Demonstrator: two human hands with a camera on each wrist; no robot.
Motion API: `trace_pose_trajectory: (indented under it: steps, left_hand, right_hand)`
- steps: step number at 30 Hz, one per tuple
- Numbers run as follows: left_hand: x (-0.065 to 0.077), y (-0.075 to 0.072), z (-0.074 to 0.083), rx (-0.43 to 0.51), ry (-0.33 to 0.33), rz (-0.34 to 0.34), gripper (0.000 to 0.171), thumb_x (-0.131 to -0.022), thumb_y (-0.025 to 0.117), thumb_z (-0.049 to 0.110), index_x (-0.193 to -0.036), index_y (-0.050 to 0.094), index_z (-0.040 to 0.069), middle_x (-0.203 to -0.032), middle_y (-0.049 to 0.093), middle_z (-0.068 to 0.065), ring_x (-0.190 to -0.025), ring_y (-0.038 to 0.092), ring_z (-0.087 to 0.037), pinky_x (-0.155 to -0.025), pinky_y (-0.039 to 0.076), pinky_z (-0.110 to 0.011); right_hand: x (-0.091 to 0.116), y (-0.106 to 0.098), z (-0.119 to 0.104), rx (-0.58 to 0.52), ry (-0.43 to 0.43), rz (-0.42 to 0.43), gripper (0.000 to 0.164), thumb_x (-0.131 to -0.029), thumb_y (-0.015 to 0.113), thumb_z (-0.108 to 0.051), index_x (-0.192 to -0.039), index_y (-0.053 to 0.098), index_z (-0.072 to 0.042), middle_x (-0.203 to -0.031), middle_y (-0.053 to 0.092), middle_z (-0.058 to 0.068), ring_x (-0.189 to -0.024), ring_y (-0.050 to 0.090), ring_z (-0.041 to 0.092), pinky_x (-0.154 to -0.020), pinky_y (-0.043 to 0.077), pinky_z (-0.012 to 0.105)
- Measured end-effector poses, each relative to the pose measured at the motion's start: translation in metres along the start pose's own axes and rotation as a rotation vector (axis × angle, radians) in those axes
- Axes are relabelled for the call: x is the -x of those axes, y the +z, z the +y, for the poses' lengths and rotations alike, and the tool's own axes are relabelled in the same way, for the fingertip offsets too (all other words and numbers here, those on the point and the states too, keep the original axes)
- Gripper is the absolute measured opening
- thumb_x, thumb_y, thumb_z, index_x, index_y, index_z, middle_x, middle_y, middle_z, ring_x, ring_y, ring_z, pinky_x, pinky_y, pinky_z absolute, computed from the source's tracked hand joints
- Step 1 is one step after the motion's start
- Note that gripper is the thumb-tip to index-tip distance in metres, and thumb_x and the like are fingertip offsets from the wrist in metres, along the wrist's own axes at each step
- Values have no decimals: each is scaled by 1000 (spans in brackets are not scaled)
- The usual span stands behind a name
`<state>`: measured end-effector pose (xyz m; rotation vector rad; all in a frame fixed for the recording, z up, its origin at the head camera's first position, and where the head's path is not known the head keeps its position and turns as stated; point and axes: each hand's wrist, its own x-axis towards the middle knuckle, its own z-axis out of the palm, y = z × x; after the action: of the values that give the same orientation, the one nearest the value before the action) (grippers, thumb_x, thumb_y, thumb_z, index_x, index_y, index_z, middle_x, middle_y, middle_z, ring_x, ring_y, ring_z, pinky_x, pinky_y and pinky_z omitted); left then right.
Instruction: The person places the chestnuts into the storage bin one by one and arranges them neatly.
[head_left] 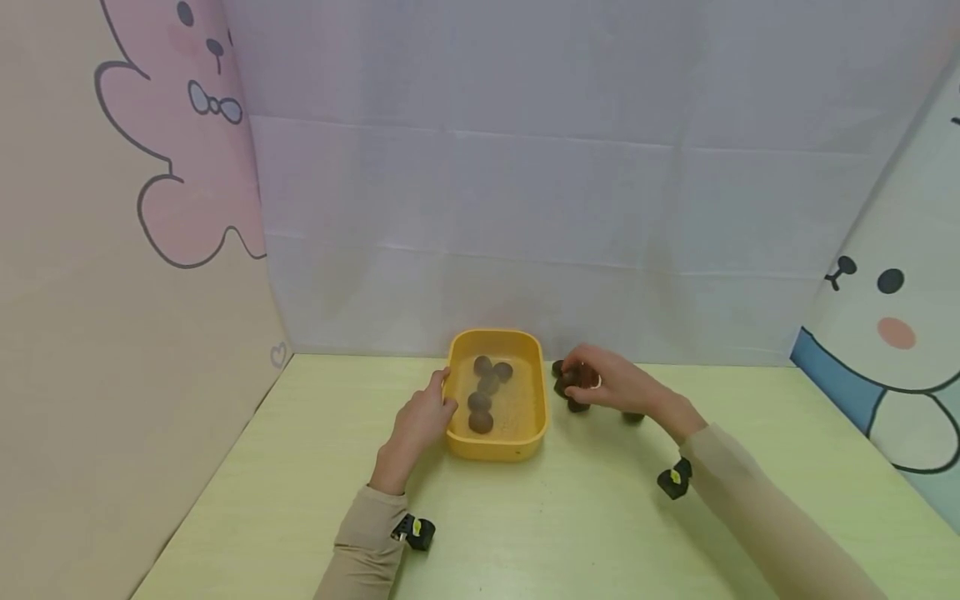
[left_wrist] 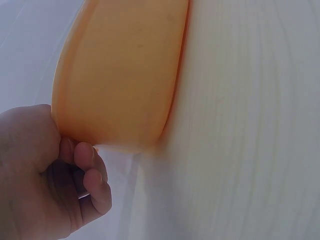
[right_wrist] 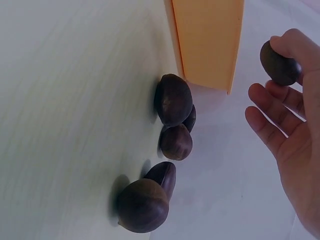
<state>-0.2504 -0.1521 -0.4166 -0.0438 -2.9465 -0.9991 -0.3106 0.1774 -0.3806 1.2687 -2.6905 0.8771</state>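
Observation:
A yellow plastic tub stands on the table with several dark brown chestnuts inside, mostly along its left half. At its left side, my left hand grips the rim between thumb and fingers; the left wrist view shows the tub's outer wall right at the fingertips. My right hand, to the right of the tub, pinches one chestnut between thumb and fingers, above the table. Below it lie several loose chestnuts, with a larger one beside another at the bottom of the right wrist view.
The pale yellow-green table reaches back to a white cloth wall. Side panels with cartoon animals, a pink one at left and a white one at right, enclose the table. A small black camera sits on each wrist.

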Motion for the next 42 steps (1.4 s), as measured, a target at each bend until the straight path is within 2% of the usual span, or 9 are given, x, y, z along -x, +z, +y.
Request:
trace_pose_trajectory:
  steps: [5,13,20,24,29,37,42]
  left_hand:
    - [0,0,0,0,-8,-6,57,-97,49,18,-152,36,12,-58,40,0,-48,36,-14,-46,30,-27]
    - [-2,1,-1,4,-4,1,57,-97,49,18,-152,36,12,-58,40,0,-48,35,-13,-46,29,-26]
    - [-3,1,-2,6,-5,2,57,-97,49,18,-152,36,12,-59,40,0,-48,35,-13,-45,29,-26]
    - [-3,1,-2,3,-7,2,57,-97,50,18,-152,36,12,-59,41,0,-48,35,-13,-45,29,-26]
    - [-2,2,-3,-4,-4,5,57,-97,50,18,-152,37,11,-59,41,0,-48,36,-13,-45,30,-27]
    - [-2,3,-2,-5,-6,5,57,-96,49,18,-152,37,12,-58,40,0,-47,34,-13,-45,29,-26]
    - [-2,3,-3,-5,0,5,57,-97,49,18,-152,37,12,-57,40,1,-47,34,-13,-45,29,-26]
  right_hand:
    - [-13,0,-7,-2,48,-9,28,-88,73,-21,-111,59,-13,-96,64,-1,-80,61,14,-72,54,31]
    - [-31,1,-11,63,-67,30,28,-88,73,-19,-112,64,-9,-97,62,1,-77,57,16,-68,49,26]
    - [-45,6,-10,48,-82,3,27,-89,73,-20,-111,64,-10,-103,59,3,-81,64,27,-70,55,35]
    - [-53,11,-7,53,-89,-10,25,-89,73,-20,-110,65,-10,-102,60,3,-80,63,29,-69,53,29]
    - [-63,15,-7,84,-71,-32,23,-88,73,-22,-109,68,-12,-100,62,1,-83,61,27,-70,49,25]
    - [-75,21,-6,104,3,-127,27,-88,72,-25,-113,70,-16,-100,61,0,-91,62,30,-74,49,28]
    - [-84,25,-4,147,13,-168,29,-88,72,-27,-114,71,-15,-100,63,-1,-94,62,30,-78,48,31]
